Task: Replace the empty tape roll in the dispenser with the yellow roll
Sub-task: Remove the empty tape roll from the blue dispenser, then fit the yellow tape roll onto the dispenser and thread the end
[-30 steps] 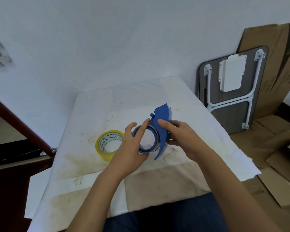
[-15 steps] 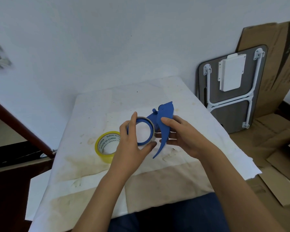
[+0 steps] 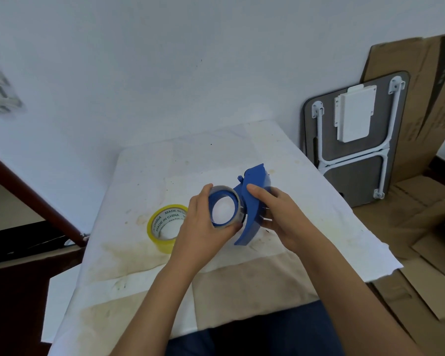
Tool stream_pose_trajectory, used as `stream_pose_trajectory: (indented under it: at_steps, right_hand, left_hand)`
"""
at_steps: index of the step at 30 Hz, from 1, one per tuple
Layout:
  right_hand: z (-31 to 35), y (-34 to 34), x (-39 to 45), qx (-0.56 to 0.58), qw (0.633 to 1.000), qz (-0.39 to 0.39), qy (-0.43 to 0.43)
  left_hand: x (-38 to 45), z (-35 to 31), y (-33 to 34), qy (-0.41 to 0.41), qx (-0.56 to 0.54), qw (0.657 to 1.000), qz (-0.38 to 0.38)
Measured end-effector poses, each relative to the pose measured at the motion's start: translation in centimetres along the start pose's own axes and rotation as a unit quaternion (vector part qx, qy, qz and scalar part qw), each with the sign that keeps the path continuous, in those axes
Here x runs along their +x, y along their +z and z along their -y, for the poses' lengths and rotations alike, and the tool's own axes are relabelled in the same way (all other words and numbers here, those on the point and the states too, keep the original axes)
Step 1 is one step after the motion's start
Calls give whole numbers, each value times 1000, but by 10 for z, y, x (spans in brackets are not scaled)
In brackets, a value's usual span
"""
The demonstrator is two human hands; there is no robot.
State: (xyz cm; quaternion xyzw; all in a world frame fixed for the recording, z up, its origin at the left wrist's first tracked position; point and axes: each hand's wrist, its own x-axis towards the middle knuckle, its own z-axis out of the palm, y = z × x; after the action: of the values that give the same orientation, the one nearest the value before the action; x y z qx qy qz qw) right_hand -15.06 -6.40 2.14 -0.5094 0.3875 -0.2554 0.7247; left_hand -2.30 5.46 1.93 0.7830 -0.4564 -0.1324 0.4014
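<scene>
The blue tape dispenser (image 3: 253,201) is held upright above the table. My right hand (image 3: 280,217) grips its curved body from the right. My left hand (image 3: 203,227) is closed around the empty roll (image 3: 225,195), a grey core on the dispenser's blue ring hub, thumb on top and fingers underneath. The roll is still close against the dispenser's side; I cannot tell whether it is off the hub. The yellow roll (image 3: 165,224) lies flat on the table just left of my left hand, untouched.
The table (image 3: 216,155) has a stained white paper cover and stands against a white wall. A folded grey table (image 3: 350,140) and flattened cardboard (image 3: 421,98) lean at the right. A dark wooden rail (image 3: 31,196) runs at the left.
Both hands have lifted the dispenser a little and tilted it. My left hand has shifted from the ring's edge to a full grip around the empty roll.
</scene>
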Motion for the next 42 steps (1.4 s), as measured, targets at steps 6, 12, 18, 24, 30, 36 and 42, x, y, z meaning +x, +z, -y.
stream_pose_trajectory:
  at_steps: [6, 12, 18, 24, 30, 36, 42]
  right_hand:
    - [2, 1, 11, 51, 994, -94, -13]
    - [6, 30, 28, 51, 996, -65, -21]
    - [7, 48, 36, 39, 994, -94, -33]
    - [0, 48, 37, 28, 993, -110, -29]
    - [-3, 52, 41, 21, 994, -100, -31]
    - [-12, 50, 39, 11, 996, -89, -22]
    - [-15, 40, 30, 32, 997, -70, -11]
  left_hand:
    - [19, -4, -34, -80, -147, 986, -6]
    - [63, 39, -84, -110, -94, 989, 29]
    - [100, 91, -98, -168, -63, 982, 49]
    - [115, 112, -88, -167, -10, 985, 41]
    - [105, 117, -87, -181, -19, 982, 57]
    - [69, 98, -103, -133, 5, 991, -7]
    - [28, 88, -91, -252, 90, 958, 104]
